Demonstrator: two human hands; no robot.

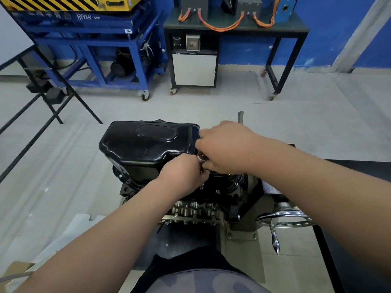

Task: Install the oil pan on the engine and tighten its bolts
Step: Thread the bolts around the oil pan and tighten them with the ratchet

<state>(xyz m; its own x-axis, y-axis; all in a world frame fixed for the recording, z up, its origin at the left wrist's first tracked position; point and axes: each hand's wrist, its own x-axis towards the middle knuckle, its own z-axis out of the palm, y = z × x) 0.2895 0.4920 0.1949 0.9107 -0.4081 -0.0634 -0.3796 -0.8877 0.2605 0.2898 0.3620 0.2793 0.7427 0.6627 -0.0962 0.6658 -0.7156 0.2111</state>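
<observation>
Left grip (184, 168), right grip (224, 149) on socket (201, 156)

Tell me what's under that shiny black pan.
The engine sits under the oil pan, metal parts showing lower down. The left hand and right hand, gripping a silver tool, cover the pan's near right edge; the joint is hidden.

Workshop floor: a glossy black pressed-steel oil pan (148, 142) sits on top of a black-and-silver metal engine block (196, 208), with a chromed steel handwheel (284, 218) just to its right. The left hand (183, 172) and right hand (226, 146) meet at the pan's near right edge, a small silver socket (201, 156) between them. Behind, a blue steel trolley (95, 49) stands left of a black-framed desk (232, 31) carrying orange cables (220, 28).
</observation>
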